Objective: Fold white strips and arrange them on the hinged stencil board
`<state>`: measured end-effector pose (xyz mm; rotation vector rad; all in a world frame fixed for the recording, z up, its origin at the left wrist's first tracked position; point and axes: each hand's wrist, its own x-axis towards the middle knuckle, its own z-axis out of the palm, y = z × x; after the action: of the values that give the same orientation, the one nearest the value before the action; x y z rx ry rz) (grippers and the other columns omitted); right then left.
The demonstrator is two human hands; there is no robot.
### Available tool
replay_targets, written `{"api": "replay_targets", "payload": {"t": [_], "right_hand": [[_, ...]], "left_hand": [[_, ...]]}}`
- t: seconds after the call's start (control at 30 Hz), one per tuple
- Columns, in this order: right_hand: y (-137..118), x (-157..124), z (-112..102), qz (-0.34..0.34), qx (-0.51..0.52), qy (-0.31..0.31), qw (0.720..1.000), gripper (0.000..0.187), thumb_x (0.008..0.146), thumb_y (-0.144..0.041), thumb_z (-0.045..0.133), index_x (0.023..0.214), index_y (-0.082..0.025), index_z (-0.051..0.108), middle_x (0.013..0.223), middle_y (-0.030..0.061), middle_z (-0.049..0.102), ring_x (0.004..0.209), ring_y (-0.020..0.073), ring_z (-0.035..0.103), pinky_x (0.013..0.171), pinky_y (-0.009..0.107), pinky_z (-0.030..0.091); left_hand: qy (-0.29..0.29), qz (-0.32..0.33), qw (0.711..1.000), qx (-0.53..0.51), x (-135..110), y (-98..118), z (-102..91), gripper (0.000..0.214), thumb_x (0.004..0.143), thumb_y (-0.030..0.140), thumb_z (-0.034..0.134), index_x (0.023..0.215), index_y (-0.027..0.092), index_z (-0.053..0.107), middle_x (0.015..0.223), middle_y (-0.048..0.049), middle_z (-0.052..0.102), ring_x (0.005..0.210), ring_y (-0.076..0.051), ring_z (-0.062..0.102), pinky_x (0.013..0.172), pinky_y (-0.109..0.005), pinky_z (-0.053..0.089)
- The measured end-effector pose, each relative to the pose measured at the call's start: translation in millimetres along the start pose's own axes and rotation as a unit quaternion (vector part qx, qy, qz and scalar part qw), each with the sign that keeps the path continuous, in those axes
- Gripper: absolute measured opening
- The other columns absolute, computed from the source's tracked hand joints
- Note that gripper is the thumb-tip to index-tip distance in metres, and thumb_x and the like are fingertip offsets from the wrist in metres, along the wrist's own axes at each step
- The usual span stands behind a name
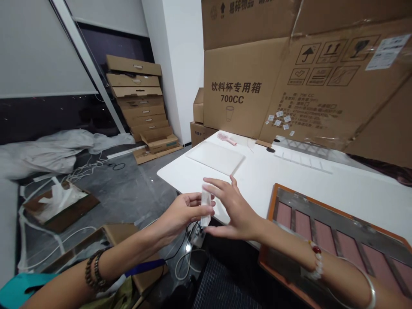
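Observation:
My left hand (189,210) is closed around a small whitish, partly see-through flat strip (205,220), held upright with the thumb in front. What kind of thing the strip is, I cannot make out. My right hand (236,210) is open, its fingers and thumb spread in a curve beside the strip. Its fingertips are near the strip's top and its thumb near the bottom; whether they touch it I cannot tell. Both hands are at the near edge of a white table (257,171).
On the table lie a white flat panel (215,158), a pink hairbrush (227,138) and an orange-framed tray (273,201) with pink strips. A large cardboard box (244,64) stands behind. Open boxes (122,234) and cables (186,266) are on the floor; flat cartons (138,103) lean at the back left.

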<state>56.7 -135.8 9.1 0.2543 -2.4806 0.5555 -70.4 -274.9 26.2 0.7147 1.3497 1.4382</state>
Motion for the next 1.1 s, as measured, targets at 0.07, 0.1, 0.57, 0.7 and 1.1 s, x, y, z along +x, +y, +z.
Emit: {"api": "replay_targets", "payload": {"t": [0.07,0.1,0.57,0.7,1.1], "right_hand": [[0.8,0.0,-8.8,-0.030,-0.072,-0.036,0.996,0.073,0.080,-0.036,0.060,0.144,-0.034,0.024,0.152,0.0136,0.029,0.138,0.0311,0.030,0.103,0.074,0.008],[1.4,0.5,-13.8,-0.038,-0.103,-0.048,0.993,0.068,0.081,-0.035,0.057,0.143,-0.035,0.027,0.154,0.0120,0.025,0.140,0.0313,0.027,0.102,0.074,0.006],[0.2,3.0,-22.7,0.010,-0.182,-0.061,0.981,0.083,0.068,-0.008,0.042,0.148,-0.024,0.023,0.157,0.0131,0.016,0.143,0.0294,0.019,0.099,0.077,0.011],[-3.3,-4.1,-21.2,-0.088,-0.160,-0.113,0.977,0.083,0.068,-0.009,0.043,0.145,-0.034,0.026,0.157,0.0055,0.021,0.142,0.0277,0.022,0.102,0.074,-0.006],[-28.8,0.8,-50.2,0.111,0.191,-0.158,0.962,0.081,0.059,-0.004,0.040,0.134,-0.035,0.047,0.155,-0.0058,0.023,0.143,0.0206,0.022,0.110,0.056,0.028]], "left_hand": [[0.015,-0.003,1.000,0.006,-0.1,-1.5,-0.7,0.034,0.062,0.029,0.085,0.090,0.015,0.071,0.086,-0.0052,0.070,0.076,-0.014,0.063,0.073,-0.025,0.046],[0.017,-0.008,1.000,0.010,-0.4,-2.2,-1.2,0.035,0.062,0.029,0.085,0.091,0.015,0.071,0.086,-0.0053,0.070,0.075,-0.014,0.063,0.072,-0.025,0.046],[0.029,-0.070,0.997,0.004,-12.5,-11.8,-6.8,0.038,0.061,0.029,0.085,0.092,0.014,0.071,0.090,-0.0081,0.069,0.074,-0.014,0.062,0.062,-0.022,0.044],[0.021,-0.037,0.999,0.024,-14.4,-16.4,-6.6,0.031,0.061,0.026,0.085,0.085,0.013,0.070,0.080,-0.0047,0.069,0.074,-0.014,0.063,0.066,-0.022,0.045],[0.018,-0.026,0.996,0.087,-13.7,-17.8,-6.3,0.044,0.059,0.033,0.085,0.096,0.016,0.069,0.099,-0.0110,0.072,0.092,-0.025,0.066,0.085,-0.038,0.049]]}}
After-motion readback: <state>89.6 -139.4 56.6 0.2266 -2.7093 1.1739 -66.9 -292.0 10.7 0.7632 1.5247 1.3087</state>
